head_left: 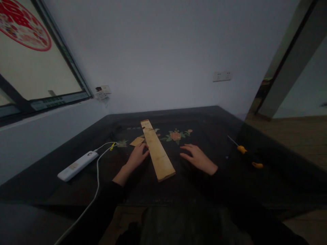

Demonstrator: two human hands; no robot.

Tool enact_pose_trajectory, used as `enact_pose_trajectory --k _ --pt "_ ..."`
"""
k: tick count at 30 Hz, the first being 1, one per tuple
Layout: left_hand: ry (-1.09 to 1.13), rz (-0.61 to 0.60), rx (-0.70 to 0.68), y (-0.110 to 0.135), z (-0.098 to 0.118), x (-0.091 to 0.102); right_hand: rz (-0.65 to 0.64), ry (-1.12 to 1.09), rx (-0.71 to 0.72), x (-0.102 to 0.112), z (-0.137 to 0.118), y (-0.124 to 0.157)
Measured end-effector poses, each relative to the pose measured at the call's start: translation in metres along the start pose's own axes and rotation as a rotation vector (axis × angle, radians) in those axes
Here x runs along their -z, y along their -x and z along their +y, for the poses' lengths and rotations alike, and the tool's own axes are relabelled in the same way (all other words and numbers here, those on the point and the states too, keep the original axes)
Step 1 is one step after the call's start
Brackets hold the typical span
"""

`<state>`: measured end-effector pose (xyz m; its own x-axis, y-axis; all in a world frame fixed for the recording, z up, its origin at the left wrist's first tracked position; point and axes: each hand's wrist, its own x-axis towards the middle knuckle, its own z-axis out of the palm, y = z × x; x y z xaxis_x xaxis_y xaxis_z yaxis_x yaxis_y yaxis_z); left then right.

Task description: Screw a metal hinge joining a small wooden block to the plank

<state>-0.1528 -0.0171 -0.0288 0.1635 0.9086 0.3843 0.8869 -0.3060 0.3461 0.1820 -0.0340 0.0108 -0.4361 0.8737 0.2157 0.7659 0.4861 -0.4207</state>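
Note:
A long, flat wooden board [158,153] lies at a slant on the dark table [201,124], its near end toward me. My left hand [138,154] rests along the board's left side, fingertips at or very close to its edge; I cannot tell if they touch. Just beyond those fingers is a small piece of wood or card [137,141], partly under or behind the board. My right hand [195,156] lies to the right of the board, apart from it, with its fingers stretched out and nothing held.
A screwdriver [242,149] with a yellow and black handle lies on the right. On the left is a white power bank or power strip [78,165] with a white cable [98,177] running off the front edge. Wall sockets [221,76] sit behind the table.

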Motion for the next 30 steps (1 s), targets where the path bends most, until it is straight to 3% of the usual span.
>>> enact_pose_trajectory --k 4,7,11,16,20,24,27,28,30 --pt "0.021 0.021 0.005 0.004 -0.008 -0.003 0.265 0.358 -0.288 0.046 0.103 0.04" --pt "0.061 0.042 0.011 0.005 -0.008 -0.003 0.303 0.545 -0.481 0.065 0.158 0.08" --pt "0.102 0.052 0.028 0.005 -0.002 -0.002 0.227 0.58 -0.538 0.063 0.188 0.106" --pt "0.159 0.115 0.044 0.002 0.013 0.003 0.175 0.556 -0.442 0.052 0.193 0.096" --pt "0.302 0.173 0.018 -0.004 0.053 0.01 0.195 0.169 -0.362 0.063 0.175 0.079" --pt "0.633 0.041 -0.038 -0.01 0.118 0.005 0.287 -0.213 -0.142 0.07 0.1 0.05" --pt "1.036 -0.281 0.044 -0.015 0.159 -0.012 0.305 -0.348 0.062 0.049 0.027 0.019" --pt "1.181 -0.332 0.104 -0.017 0.167 -0.019 0.293 -0.377 0.142 0.037 0.006 0.01" --pt "1.366 -0.261 0.258 -0.02 0.176 -0.031 0.287 -0.398 0.232 0.011 -0.025 -0.007"
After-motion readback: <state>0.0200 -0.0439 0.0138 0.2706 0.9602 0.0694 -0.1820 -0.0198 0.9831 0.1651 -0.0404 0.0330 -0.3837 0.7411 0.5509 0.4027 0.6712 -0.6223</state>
